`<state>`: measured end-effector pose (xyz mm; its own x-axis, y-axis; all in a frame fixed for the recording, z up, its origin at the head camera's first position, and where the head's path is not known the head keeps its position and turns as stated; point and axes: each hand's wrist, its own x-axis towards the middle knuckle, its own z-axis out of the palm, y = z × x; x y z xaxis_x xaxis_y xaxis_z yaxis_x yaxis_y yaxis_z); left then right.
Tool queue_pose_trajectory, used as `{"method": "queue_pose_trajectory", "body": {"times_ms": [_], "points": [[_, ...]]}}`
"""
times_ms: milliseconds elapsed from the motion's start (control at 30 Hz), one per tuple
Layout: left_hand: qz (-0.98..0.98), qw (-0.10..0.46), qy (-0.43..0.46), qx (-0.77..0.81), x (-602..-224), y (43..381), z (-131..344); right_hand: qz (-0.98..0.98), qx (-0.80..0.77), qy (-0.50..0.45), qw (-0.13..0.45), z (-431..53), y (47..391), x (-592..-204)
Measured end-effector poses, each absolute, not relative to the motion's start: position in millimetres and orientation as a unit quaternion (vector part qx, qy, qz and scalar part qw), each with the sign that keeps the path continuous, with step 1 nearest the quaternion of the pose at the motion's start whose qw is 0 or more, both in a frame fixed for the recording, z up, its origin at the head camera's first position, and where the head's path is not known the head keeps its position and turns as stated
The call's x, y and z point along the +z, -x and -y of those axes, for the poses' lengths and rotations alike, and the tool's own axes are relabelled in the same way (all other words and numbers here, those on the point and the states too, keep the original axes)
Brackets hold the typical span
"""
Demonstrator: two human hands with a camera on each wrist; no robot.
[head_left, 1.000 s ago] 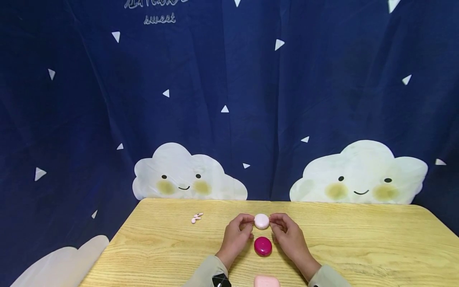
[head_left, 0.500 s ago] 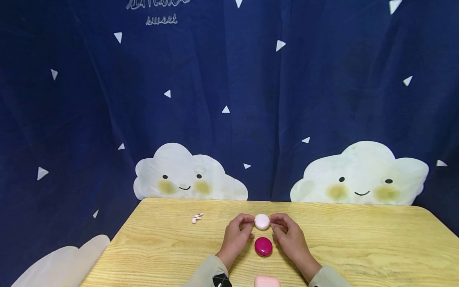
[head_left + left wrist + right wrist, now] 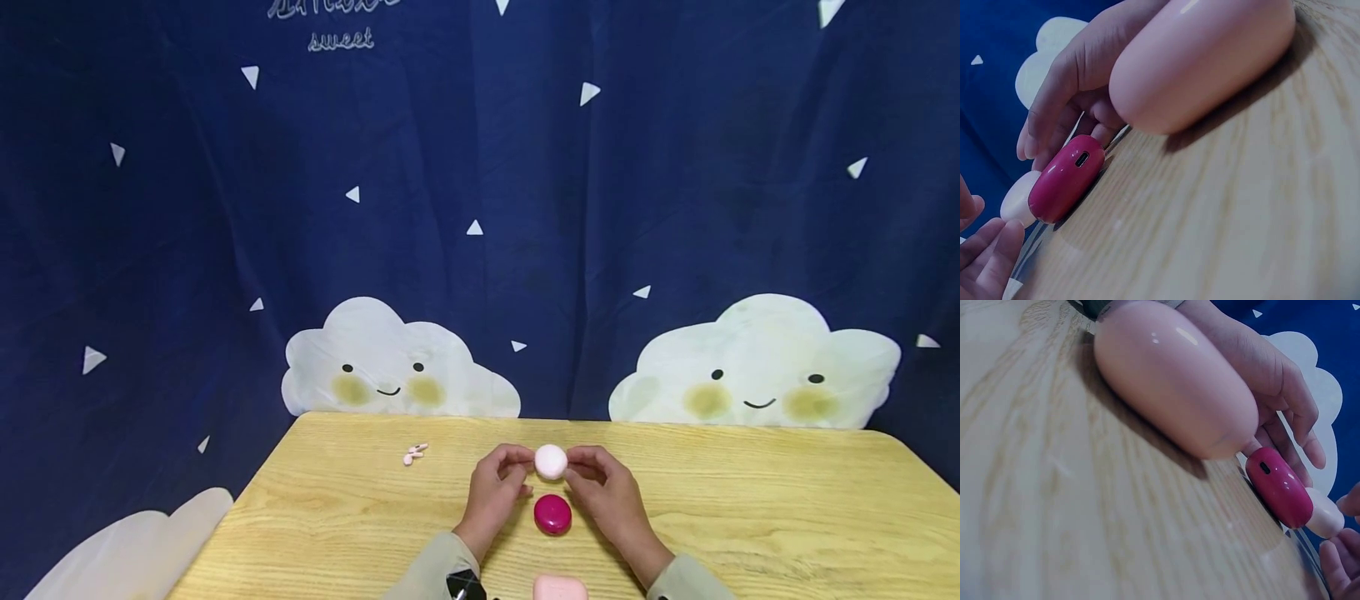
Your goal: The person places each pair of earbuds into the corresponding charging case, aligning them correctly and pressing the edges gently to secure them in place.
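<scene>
A blue cloud-print curtain hangs behind the wooden table.

Before me is a wooden table, a glossy magenta case resting on it. A pink case sits nearer me; two pale earbuds lie farther left.

the word "sweet" stands in pale, looping script on the dark blue cloth, at the upper left of the head view. above it, a larger line of lettering is cut off by the top edge and cannot be read.
</scene>
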<state>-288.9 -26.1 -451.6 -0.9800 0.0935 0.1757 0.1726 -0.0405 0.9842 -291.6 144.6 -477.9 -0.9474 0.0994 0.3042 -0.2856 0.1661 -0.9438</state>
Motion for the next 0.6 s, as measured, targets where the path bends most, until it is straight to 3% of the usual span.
{"method": "queue_pose_trajectory", "body": {"times_ms": [600], "points": [[0.677, 0.037, 0.111, -0.726, -451.3, 288.9, 25.9, 0.734, 0.658, -0.059, 0.155, -140.8, 279.0, -456.3]]}}
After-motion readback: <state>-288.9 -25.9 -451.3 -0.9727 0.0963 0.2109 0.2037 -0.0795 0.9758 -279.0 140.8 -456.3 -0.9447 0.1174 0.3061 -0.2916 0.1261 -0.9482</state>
